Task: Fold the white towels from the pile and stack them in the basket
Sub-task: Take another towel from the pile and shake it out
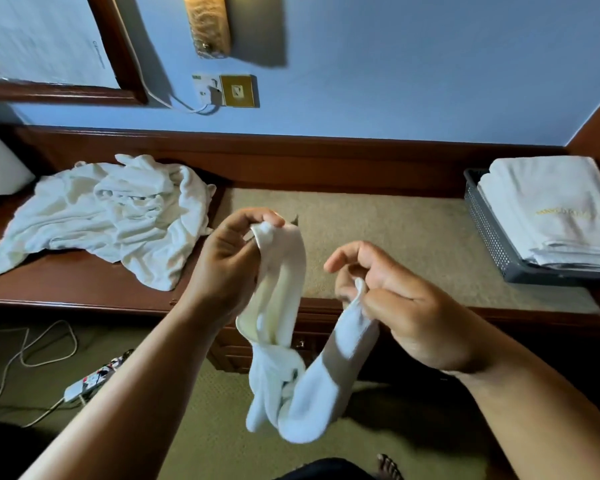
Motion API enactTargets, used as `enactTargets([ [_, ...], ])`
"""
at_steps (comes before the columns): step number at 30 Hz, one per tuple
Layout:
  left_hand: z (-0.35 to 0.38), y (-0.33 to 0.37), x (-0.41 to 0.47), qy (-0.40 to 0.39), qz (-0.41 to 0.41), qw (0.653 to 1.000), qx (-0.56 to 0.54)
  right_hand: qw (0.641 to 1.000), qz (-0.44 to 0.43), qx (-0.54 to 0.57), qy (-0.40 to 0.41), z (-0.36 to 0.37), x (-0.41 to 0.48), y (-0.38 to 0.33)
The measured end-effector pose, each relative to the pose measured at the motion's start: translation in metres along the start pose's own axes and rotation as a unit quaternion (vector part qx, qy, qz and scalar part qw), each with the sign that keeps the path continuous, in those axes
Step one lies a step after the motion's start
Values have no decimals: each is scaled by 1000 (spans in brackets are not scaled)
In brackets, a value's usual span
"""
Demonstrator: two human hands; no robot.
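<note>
Towel (309, 396) hangs in the air in front of the bench (378, 230), slung in a twisted loop between the two hands, its low belly below the bench edge and above the carpeted floor. The left grip (229, 258) has thumb and fingers pinched on one bunched end, held high. The right grip (395, 306) pinches the other end lower down, with the forefinger lifted free of the cloth. The main risk, as I judge it, is the twist: the cloth is wound on itself at the bottom, so a towel laid down like this would fold lumpy and crooked and sit badly on the stack. Both holds look like small pinches on bunched cloth rather than on true corners, so a shake to open it could pull an end loose and drop it to the floor. The pile (111, 216) of unfolded towels lies crumpled at the left of the bench, reaching the edge of the padded middle, which narrows the room for spreading. At the right end the basket (482, 220) already carries folded towels (551, 209) rising above its rim, so a crooked one could slide off. On the floor at the left lie a power strip (94, 379) and loose cable (32, 355).
</note>
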State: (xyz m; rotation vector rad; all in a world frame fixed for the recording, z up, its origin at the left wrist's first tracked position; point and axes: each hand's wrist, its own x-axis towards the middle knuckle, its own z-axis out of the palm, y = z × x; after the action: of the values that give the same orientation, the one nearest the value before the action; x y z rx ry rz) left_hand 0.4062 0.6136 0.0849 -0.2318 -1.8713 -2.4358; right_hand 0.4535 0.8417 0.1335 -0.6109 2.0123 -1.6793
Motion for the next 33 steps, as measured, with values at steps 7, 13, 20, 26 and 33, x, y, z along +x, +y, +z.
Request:
enactTargets([
  [7, 30, 10, -33, -103, -71, 982, -142, 973, -120, -90, 178, 9, 10, -12],
  [13, 36, -1, -49, -97, -131, 957, -242, 941, -119, -46, 314, 21, 9, -2],
  [20, 48, -3, -52, -4, -121, 979, -162, 951, -151, -75, 260, 18, -2, -2],
  [26, 55, 6, -50, 4, -105, 987, -125, 930, -209, -157, 258, 16, -9, -5],
  [33, 49, 3, -52, -19, -87, 991, -96, 904, -229, -209, 294, 12, -9, -4],
])
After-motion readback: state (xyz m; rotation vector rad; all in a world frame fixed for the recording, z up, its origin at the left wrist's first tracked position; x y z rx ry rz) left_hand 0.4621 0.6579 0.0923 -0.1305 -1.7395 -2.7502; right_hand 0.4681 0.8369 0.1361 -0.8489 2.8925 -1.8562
